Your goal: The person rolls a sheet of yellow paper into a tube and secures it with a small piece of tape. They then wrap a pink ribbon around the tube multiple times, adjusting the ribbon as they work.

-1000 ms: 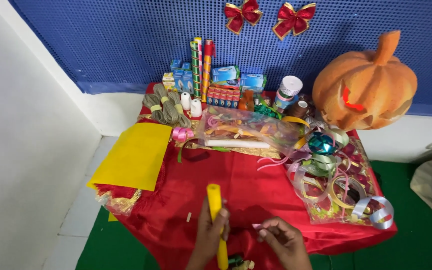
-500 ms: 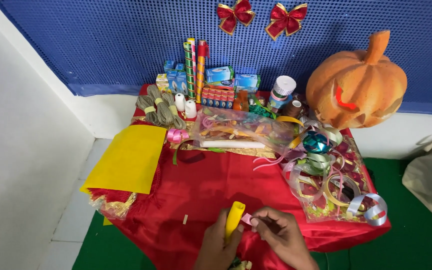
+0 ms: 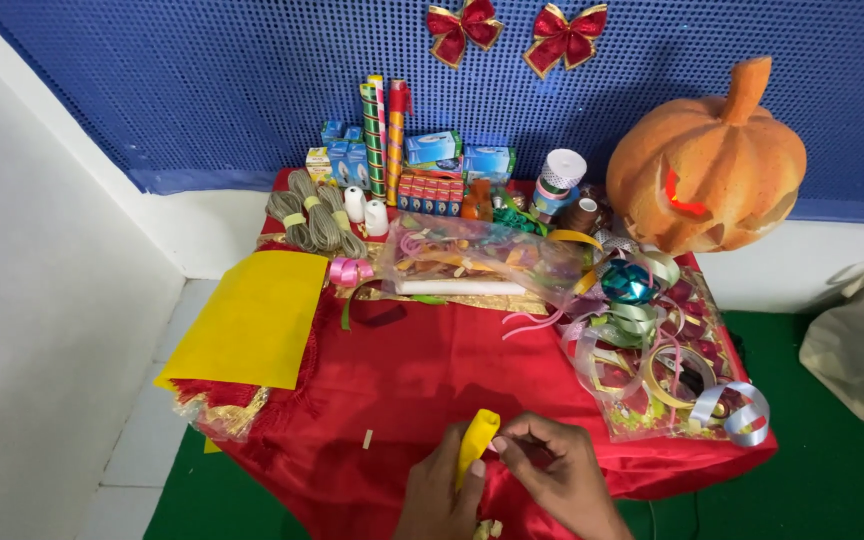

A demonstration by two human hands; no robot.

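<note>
My left hand (image 3: 439,490) grips a yellow tube-shaped tool (image 3: 475,445), tip pointing up and away, at the near edge of a red cloth (image 3: 422,370) covering a small table. My right hand (image 3: 557,472) is right beside it, fingers pinched near the yellow tip; whether anything is between those fingers cannot be told. A small pale scrap (image 3: 367,438) lies on the cloth to the left of my hands.
A yellow sheet (image 3: 252,315) hangs over the table's left side. Clear bags of ribbons (image 3: 482,262), curled ribbon loops (image 3: 652,350), cord bundles (image 3: 312,215), boxes and wrapped rolls (image 3: 382,135) crowd the back. An orange pumpkin (image 3: 707,170) stands back right. Blue mesh wall with two red bows (image 3: 517,28).
The yellow tool dropped from upright to a shorter, tilted pose, and my right hand closed in on its tip. The view shifted slightly.
</note>
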